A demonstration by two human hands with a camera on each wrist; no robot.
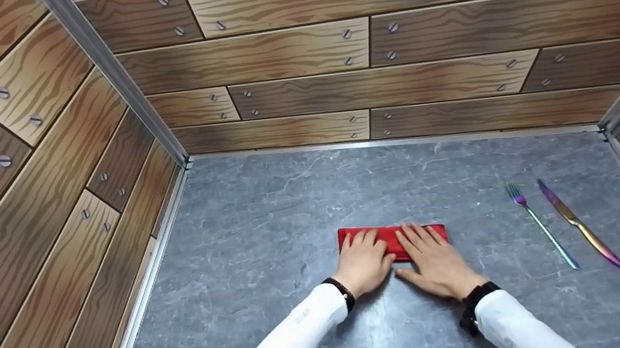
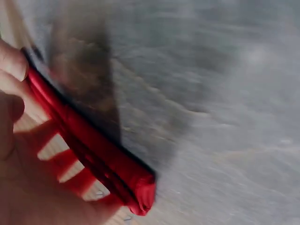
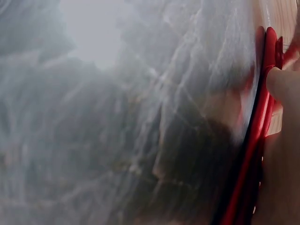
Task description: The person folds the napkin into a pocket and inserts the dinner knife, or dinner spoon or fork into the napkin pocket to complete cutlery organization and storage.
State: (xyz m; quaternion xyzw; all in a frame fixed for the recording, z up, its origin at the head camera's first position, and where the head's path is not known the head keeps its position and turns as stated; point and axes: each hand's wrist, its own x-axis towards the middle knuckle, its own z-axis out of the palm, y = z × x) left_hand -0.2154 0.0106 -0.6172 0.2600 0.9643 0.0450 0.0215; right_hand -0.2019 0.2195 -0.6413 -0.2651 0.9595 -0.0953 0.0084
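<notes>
A red folded cloth (image 1: 390,239), glossy like a satin napkin, lies as a narrow strip on the grey marbled table. My left hand (image 1: 363,264) rests on its left part with spread fingers. On its right part lies my right hand (image 1: 436,264), palm down, fingers extended, the thumb apart below the near edge. In the left wrist view the folded layers of the cloth (image 2: 112,161) show at its edge, fingers spread over the top. The right wrist view shows the long near edge of the cloth (image 3: 257,140) beside the right hand (image 3: 283,154).
To the right on the table lie a rainbow-coloured fork (image 1: 549,234) and a matching knife (image 1: 577,222), side by side and slanted. Wood-patterned walls (image 1: 297,54) enclose the table at the back and both sides, with metal strips (image 1: 399,142) along their bases.
</notes>
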